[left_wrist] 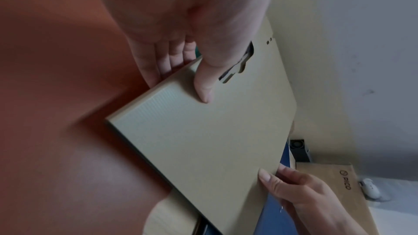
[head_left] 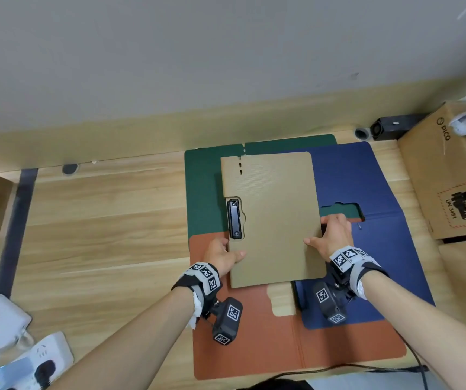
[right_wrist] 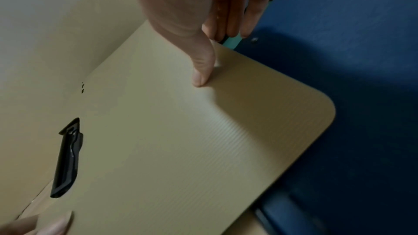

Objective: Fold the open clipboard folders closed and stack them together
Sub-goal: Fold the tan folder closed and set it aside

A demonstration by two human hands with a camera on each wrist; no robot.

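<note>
A tan clipboard folder point(head_left: 274, 218) is folded closed, its black clip point(head_left: 234, 219) showing through a cut-out on its left edge. I hold it with both hands above the others. My left hand point(head_left: 223, 254) pinches its left edge, thumb on top point(left_wrist: 203, 85) and fingers beneath. My right hand point(head_left: 330, 235) pinches the right edge the same way, thumb point(right_wrist: 201, 71) on the cover. Under it lie open folders: a green one point(head_left: 202, 190) at the back, an orange one point(head_left: 254, 339) in front, a dark blue one point(head_left: 367, 187) at the right.
A wooden table point(head_left: 99, 220) carries everything. A Pico cardboard box point(head_left: 445, 175) stands at the right edge, a small black device point(head_left: 389, 128) behind it by the wall. A white power strip and adapter point(head_left: 15, 347) lie at the front left. A black cable point(head_left: 367, 368) runs along the front.
</note>
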